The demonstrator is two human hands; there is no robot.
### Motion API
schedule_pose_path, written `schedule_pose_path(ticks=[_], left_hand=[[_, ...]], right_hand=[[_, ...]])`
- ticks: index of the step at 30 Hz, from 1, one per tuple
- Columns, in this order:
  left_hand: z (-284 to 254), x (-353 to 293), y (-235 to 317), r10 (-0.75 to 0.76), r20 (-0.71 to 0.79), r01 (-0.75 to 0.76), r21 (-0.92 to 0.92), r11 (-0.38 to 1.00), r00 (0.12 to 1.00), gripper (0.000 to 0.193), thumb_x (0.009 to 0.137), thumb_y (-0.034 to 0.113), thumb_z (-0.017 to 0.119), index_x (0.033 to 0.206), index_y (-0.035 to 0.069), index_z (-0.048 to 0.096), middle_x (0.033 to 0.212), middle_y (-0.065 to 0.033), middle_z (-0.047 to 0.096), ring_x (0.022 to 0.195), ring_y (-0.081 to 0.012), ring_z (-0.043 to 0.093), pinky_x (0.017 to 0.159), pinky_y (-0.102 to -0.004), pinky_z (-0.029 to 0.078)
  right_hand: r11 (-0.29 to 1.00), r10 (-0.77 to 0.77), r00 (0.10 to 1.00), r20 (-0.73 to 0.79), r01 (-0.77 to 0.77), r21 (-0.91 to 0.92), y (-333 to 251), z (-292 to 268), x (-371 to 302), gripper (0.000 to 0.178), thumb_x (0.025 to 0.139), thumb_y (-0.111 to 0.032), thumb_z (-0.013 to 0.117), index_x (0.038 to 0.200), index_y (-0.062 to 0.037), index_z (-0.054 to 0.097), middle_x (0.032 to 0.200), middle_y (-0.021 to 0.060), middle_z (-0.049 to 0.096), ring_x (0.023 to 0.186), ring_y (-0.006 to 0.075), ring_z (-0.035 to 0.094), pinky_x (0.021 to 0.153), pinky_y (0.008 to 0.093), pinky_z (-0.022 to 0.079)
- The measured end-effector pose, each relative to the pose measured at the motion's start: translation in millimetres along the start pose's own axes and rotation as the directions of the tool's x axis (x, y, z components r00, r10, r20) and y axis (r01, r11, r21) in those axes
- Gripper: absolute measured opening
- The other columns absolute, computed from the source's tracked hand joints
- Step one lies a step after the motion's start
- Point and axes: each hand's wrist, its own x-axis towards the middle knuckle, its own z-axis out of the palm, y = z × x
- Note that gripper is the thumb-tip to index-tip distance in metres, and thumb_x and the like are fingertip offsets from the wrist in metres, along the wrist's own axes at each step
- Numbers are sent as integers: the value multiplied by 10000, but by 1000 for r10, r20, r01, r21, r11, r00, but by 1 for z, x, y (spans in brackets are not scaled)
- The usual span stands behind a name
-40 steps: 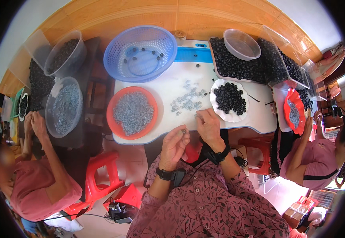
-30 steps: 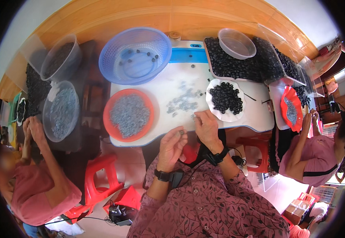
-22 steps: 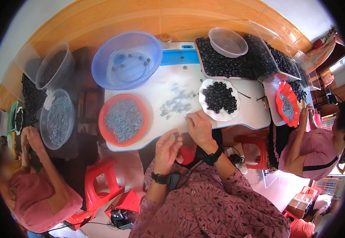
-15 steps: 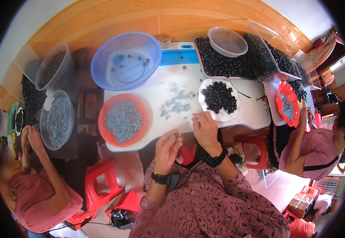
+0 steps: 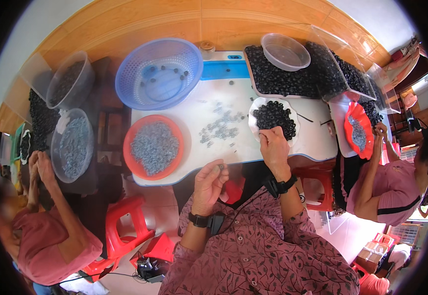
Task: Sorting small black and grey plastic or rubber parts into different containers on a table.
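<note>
Just off the table's near edge, my left hand (image 5: 208,186) pinches a small dark round part (image 5: 221,167) between thumb and fingertips. My right hand (image 5: 274,150) reaches over the near rim of a white wavy-edged plate (image 5: 257,104). Its fingers are bent together by a heap of small black rings (image 5: 275,116) on the plate; anything between the fingertips is hidden. Left of the plate, small clear bluish pieces (image 5: 219,129) lie scattered on the white table (image 5: 194,152). More such pieces (image 5: 154,147) fill an orange-red bowl (image 5: 129,156).
A blue basket (image 5: 123,88) holding several black parts stands at the back. Behind the plate are a tray of black parts (image 5: 273,81) and a clear bowl (image 5: 285,51). Co-workers sit at left (image 5: 56,236) and right (image 5: 386,191). Red stools (image 5: 120,228) stand beside me.
My right hand has moved up and right, from the table's near edge to the plate's near rim. My left hand has stayed almost in place, with the small part still pinched.
</note>
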Motion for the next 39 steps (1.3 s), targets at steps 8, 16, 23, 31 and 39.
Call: schedule_pose_path(ticks=[8,16,23,31,39], left_hand=[[1,0,0,-15,-5,15,-12,1000,1000,245,965,31,554,1192,-46,600,1051,-130,661,886,-174,653,775,-266,558],[8,-1,3,-21,-11,21,-9,1000,1000,252,966,41,558,1198,-51,594,1052,-124,654,890,-164,646,788,-261,548],[22,2,1,-48,8,47,23,999,999,258,967,51,561,1201,-53,588,1057,-119,646,894,-160,642,785,-258,545],[24,3,-2,-45,72,46,-18,999,996,272,965,47,560,1216,-54,584,1059,-130,662,880,-163,658,778,-262,550],[29,0,-1,-40,99,33,73,997,994,251,973,49,541,1199,-48,592,1013,-124,666,832,-162,648,753,-270,551]], right_hand=[[996,-85,996,-26,85,27,1,3,5,42,864,-83,615,898,-59,621,870,106,564,747,310,613,636,413,491],[439,193,911,365,-413,798,-20,-13,-17,48,952,-49,573,960,-9,598,872,70,663,695,105,613,610,230,483],[290,33,872,488,-476,830,-34,-22,-36,180,935,-45,612,1107,8,621,975,72,688,778,108,653,675,215,512],[426,9,864,503,-458,780,-53,-35,-41,160,935,-50,619,1085,5,635,948,51,686,792,94,647,680,213,500],[478,-66,885,461,-377,793,-60,-35,-44,109,922,1,616,1030,14,623,900,42,666,792,69,619,707,209,513]])
